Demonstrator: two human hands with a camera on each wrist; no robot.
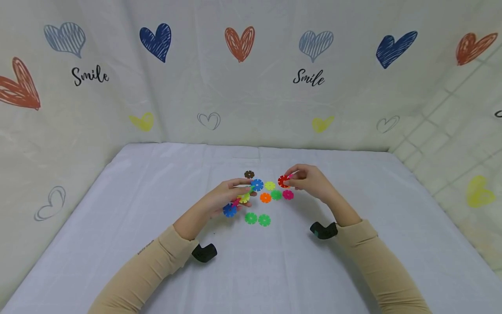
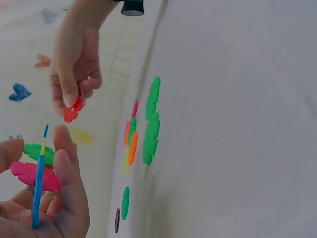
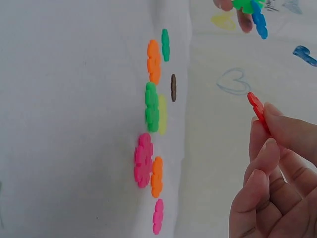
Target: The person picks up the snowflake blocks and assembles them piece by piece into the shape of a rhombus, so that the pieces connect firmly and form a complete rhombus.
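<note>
My left hand (image 1: 219, 196) holds a joined group of slotted plastic flower discs raised over the table. Blue discs (image 1: 257, 185) sit at its two ends in the head view. A pink disc (image 2: 33, 176) and a green disc (image 2: 35, 153) stick out sideways from it in the left wrist view, and a yellow disc (image 1: 244, 198) shows between the fingers. To the right, my right hand (image 1: 311, 179) pinches a single red disc (image 3: 256, 105) between thumb and index finger, apart from the group.
Loose discs lie on the white-covered table (image 1: 259, 270): brown (image 1: 249, 174), yellow (image 1: 269, 186), orange (image 1: 265, 198), pink (image 1: 288, 195) and green (image 1: 276, 195). Two more green discs (image 1: 251, 218) lie nearer. Behind the table hangs a cloth (image 1: 266, 96) printed with hearts.
</note>
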